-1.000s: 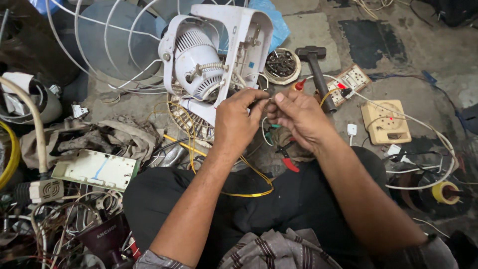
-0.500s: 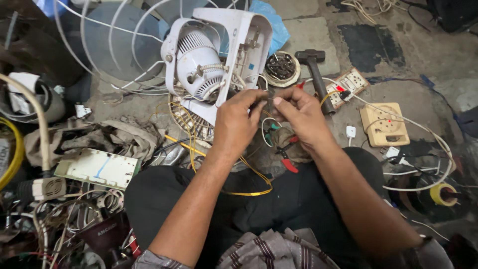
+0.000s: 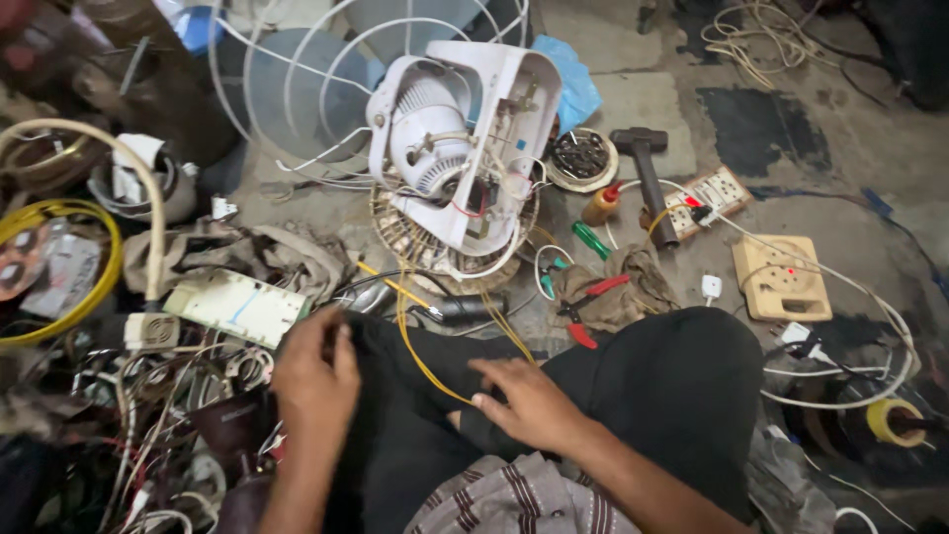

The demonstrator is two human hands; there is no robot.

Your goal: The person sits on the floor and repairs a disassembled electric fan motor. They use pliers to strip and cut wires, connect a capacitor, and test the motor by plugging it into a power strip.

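Two hands are resting low: we're laying our left hand (image 3: 314,381) flat & loose near our knee, holding nothing, right hand (image 3: 531,400) open beside the yellow wire (image 3: 420,356). It's looking thin, bendy, light — prob. best pinching near its end. The fan motor (image 3: 450,148) is sitting ahead.

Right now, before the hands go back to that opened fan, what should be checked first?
1. Left hand free: ok, it rests on the dark trouser leg and seems to hold nothing.
2. Right hand free: ok, flat on the lap beside the yellow wire.
3. Fan motor housing open and reachable: ok, wiring exposed.
4. Pliers within reach: ok, on the rag by the knee.
5. Fan unplugged: cannot tell; the beige socket box shows a red light.
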